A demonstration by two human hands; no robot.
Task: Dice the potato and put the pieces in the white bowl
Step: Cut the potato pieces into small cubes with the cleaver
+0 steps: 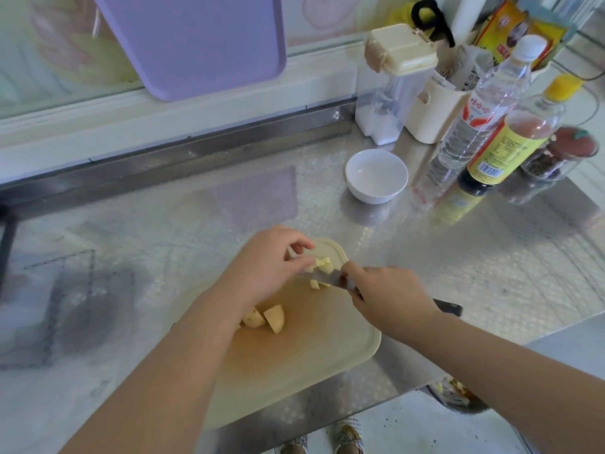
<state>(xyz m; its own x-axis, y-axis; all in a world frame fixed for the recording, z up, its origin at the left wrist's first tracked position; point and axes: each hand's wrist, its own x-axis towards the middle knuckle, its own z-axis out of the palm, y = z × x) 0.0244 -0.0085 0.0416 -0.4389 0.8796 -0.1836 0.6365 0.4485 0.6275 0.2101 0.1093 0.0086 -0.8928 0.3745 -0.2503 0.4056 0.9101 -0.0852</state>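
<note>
A purple board [196,44] is leaned on the wall at upper left. On the cream cutting board [311,352], two large potato chunks [273,317] are partly hidden by the left forearm. The left hand [262,267] is curled over a small heap of diced pieces [322,266]; a pinch cannot be told. The knife [330,278] is gripped by the right hand [389,296], its blade touching the heap. The white bowl [376,175] is set well apart, beside two bottles [474,126].

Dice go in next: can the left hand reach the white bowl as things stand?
Probably yes: only bare countertop lies between the left hand and the white bowl; the bottles stand to its right.
</note>
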